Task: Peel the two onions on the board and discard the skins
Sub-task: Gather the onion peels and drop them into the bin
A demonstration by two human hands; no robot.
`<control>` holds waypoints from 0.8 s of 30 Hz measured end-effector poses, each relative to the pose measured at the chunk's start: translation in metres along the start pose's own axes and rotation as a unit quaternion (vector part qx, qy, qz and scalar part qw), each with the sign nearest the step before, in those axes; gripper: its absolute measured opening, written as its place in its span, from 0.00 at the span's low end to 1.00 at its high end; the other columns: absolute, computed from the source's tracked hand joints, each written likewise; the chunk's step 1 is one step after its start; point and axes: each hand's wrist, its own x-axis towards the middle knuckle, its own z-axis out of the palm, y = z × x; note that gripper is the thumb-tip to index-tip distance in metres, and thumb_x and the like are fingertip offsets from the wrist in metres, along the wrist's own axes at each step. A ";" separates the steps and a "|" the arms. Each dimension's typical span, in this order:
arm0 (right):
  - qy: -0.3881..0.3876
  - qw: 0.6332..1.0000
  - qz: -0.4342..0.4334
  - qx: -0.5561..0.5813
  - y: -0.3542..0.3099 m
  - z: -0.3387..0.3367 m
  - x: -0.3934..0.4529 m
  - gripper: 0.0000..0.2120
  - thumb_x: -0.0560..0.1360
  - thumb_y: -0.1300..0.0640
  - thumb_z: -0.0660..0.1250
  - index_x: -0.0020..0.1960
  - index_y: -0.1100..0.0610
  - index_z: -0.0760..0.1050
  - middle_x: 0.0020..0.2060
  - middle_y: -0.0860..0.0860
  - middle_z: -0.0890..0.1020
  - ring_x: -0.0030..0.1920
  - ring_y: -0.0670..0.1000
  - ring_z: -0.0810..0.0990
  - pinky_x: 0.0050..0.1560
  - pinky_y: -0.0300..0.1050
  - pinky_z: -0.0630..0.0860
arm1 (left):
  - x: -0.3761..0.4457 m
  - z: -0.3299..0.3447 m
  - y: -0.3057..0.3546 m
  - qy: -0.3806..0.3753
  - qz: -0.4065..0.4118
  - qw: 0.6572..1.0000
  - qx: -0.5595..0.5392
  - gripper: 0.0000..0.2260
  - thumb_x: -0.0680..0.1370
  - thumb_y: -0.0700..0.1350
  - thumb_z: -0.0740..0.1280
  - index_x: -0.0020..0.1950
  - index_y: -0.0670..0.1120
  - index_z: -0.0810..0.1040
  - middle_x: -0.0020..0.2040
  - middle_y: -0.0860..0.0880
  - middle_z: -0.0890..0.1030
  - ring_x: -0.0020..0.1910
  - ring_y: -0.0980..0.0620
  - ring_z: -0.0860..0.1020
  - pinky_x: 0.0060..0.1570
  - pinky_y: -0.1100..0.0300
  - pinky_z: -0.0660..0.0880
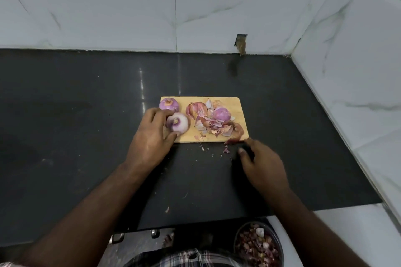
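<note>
Left hand (152, 136) gripping the near peeled onion (178, 124); right hand (260, 165) blurry beside skins (213, 120), grip unclear.

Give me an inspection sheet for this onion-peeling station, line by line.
Surface: dark stone counter, skin flakes near the rectangular wooden board.
Job's things: two peeled purple-white onions at the board's left; loose onion skins heaped at its right.
Clutter: round dark bin of skins below the counter.
Hands: left hand grips the nearer onion; right hand on the counter by the board's corner, grip unclear.
Cables: nothing seen.
Surroundings: white marbled wall tiles.
</note>
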 end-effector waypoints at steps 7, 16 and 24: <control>-0.057 0.993 0.008 -0.100 -0.031 0.052 -0.020 0.36 0.81 0.37 0.45 0.80 0.60 0.53 0.80 0.60 0.54 0.81 0.58 0.49 0.79 0.55 0.44 | -0.035 0.038 0.016 -0.124 0.054 0.983 0.127 0.15 0.77 0.49 0.68 0.62 0.48 0.82 0.53 0.47 0.80 0.53 0.43 0.78 0.52 0.51 0.76; 0.020 0.995 0.010 0.101 -0.009 0.002 0.026 0.25 0.76 0.48 0.71 0.71 0.52 0.71 0.65 0.50 0.72 0.68 0.50 0.70 0.64 0.39 0.66 | 0.008 0.013 0.049 -0.054 0.086 0.985 0.142 0.20 0.75 0.45 0.70 0.67 0.46 0.78 0.54 0.46 0.78 0.53 0.43 0.77 0.48 0.47 0.79; -0.042 0.989 0.036 0.138 -0.012 -0.026 0.090 0.27 0.68 0.42 0.77 0.61 0.53 0.74 0.59 0.50 0.70 0.49 0.43 0.73 0.45 0.39 0.70 | 0.096 0.014 0.082 -0.296 0.008 0.898 0.325 0.44 0.68 0.60 0.77 0.77 0.45 0.64 0.70 0.44 0.75 0.67 0.42 0.74 0.63 0.46 0.75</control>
